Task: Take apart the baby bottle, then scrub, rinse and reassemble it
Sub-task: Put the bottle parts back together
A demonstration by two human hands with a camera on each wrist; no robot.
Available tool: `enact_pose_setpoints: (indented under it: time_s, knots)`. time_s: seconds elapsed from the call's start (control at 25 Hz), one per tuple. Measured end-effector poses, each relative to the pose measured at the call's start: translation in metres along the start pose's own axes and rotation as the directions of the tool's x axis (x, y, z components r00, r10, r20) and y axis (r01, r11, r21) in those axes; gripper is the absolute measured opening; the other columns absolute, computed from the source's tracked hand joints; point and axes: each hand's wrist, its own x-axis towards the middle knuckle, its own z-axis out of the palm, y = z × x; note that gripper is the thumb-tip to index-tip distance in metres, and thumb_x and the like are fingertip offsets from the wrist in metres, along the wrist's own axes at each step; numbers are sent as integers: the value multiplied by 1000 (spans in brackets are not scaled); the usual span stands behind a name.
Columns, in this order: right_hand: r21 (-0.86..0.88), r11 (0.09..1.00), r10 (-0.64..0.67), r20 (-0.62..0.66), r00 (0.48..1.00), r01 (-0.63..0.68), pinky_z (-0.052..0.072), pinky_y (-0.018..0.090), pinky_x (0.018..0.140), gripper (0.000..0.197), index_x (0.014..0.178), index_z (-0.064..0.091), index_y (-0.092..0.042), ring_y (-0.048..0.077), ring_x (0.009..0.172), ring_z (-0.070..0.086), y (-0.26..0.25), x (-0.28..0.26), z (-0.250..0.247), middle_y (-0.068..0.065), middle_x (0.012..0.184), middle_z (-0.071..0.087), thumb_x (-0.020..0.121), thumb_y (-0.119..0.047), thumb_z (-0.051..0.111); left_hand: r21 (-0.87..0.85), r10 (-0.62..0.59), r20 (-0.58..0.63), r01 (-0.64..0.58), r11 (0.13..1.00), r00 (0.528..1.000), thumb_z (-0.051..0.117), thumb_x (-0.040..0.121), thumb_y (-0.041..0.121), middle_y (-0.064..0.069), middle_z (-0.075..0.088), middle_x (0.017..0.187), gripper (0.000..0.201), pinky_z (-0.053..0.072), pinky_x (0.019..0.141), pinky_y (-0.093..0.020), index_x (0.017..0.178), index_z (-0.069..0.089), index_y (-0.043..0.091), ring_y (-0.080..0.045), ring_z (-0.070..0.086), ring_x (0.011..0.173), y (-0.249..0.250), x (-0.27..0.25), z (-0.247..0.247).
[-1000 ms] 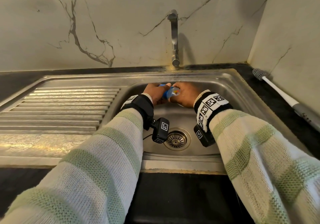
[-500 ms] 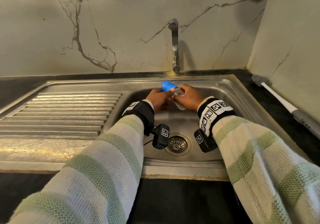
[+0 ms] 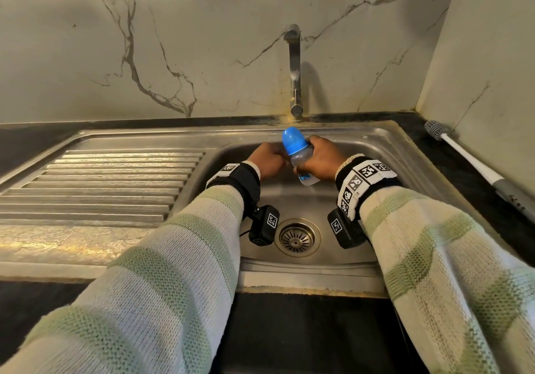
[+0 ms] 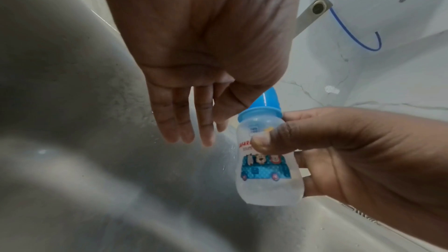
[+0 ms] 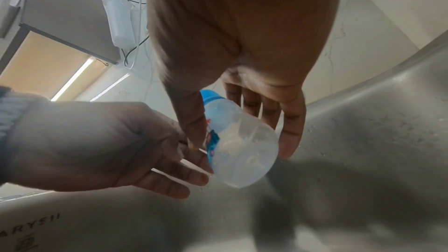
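Observation:
A small clear baby bottle (image 3: 302,160) with a blue cap (image 3: 293,141) and a cartoon print is held roughly upright over the sink basin (image 3: 304,200). My right hand (image 3: 320,159) grips its body, thumb (image 4: 271,137) across the front and fingers (image 5: 289,125) behind. The bottle (image 5: 242,150) looks empty, with droplets inside. My left hand (image 3: 267,160) hangs close beside it on the left. Its fingers (image 4: 184,124) are straight and hold nothing. Whether they brush the bottle (image 4: 264,171) I cannot tell.
The faucet (image 3: 295,69) stands behind the hands with no water running. A white-handled bottle brush (image 3: 463,160) lies on the dark counter at the right. The drain (image 3: 297,237) is below the hands, and the ribbed draining board (image 3: 101,182) stretches to the left.
The bottle has come up from low in the basin and turned cap-up. My left hand has let go of it and opened; my right hand alone holds it now.

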Motion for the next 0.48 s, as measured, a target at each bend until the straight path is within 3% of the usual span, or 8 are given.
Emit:
enact_pose_setpoints:
  time_s: [0.16,0.36,0.48]
  knots:
    - [-46,999,-27,16,1000,27,41,24,62,59,122,54,-12,19,89,59,3,0,-1,2,103,59,71,-16,83,124,3,20,-6,992,1000,56,92,12,-15,69,100,19,54,92,-44,100,71,4,-29,65,96,-9,8,2]
    - [-111,994,-23,-4,1000,22,46,32,78,63,124,53,-14,21,93,59,3,-1,-3,2,107,60,69,-18,84,184,-7,61,-4,983,998,53,91,13,-15,70,95,23,54,87,-41,98,73,5,-25,62,86,-13,8,1]
    - [-124,992,-14,-20,1000,12,46,32,80,66,127,52,-14,20,94,59,4,0,-4,2,109,60,69,-20,85,187,-9,54,-1,982,998,54,92,14,-5,67,90,23,52,85,-34,102,74,10,-20,60,85,-12,8,1]
